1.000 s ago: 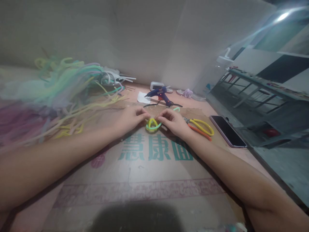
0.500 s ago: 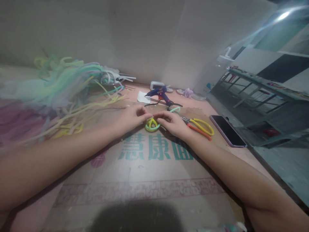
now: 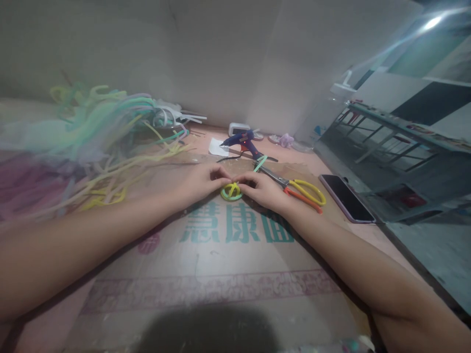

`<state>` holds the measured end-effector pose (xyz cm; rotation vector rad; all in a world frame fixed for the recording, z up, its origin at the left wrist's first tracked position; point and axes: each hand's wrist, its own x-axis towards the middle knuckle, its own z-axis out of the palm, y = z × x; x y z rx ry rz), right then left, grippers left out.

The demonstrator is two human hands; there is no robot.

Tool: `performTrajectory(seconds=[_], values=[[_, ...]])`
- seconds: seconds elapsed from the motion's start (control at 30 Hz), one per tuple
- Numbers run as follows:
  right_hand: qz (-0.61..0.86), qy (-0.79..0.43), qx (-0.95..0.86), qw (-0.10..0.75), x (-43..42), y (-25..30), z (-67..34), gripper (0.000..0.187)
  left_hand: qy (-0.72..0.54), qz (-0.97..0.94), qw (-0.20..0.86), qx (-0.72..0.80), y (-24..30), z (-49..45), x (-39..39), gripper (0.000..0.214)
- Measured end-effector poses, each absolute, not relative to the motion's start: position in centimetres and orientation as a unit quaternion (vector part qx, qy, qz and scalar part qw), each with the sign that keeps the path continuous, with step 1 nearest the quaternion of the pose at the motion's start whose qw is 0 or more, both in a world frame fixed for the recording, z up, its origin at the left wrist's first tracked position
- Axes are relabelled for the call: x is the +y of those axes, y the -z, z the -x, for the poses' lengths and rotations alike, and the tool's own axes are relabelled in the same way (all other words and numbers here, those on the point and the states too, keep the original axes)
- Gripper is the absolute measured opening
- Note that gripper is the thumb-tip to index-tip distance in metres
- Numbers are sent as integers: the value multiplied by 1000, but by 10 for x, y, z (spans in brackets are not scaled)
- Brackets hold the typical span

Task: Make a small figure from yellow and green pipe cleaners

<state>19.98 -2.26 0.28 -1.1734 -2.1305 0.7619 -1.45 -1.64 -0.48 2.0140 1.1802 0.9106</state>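
The left hand [image 3: 204, 182] has its grip drawn in to a pinch, thumb and forefinger meeting at the far left edge of a small yellow-and-mint piece [image 3: 233, 189]. The right hand [image 3: 259, 189] mirrors it, its grip narrowed to thumb and forefinger on the piece's right side; the remaining fingers curl loosely, and the exact contact under the fingertips is too small to make out.

The piece sits between the two hands on a cardboard sheet [image 3: 221, 260], just beyond the printed green characters. It is a rounded form: yellow bands cross over its top, with gaps showing between them, and a mint band curves around the near rim. A mint strip end [image 3: 260, 163] sticks up beyond the right hand, near the blades of the scissors [image 3: 286, 183]. Farther back on the pink surface [image 3: 309, 159] lies a blue glue gun [image 3: 241, 139].
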Motion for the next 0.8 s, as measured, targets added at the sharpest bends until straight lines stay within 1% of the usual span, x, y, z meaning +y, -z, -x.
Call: performTrajectory(seconds=[0.17, 0.33, 0.57, 0.8], values=[[439, -319, -771, 333, -24, 0, -199, 9, -360, -758, 306, 449, 5, 15, -16, 20], [483, -323, -733, 353, -21, 1, -201, 15, -371, -755, 306, 446, 5, 15, -15, 15], [509, -292, -728, 354, -16, 2, -204, 19, -365, -770, 266, 450, 7, 17, -15, 29], [501, -294, -732, 356, -15, 3, -205, 20, -352, -779, 252, 455, 2, 13, -22, 29]])
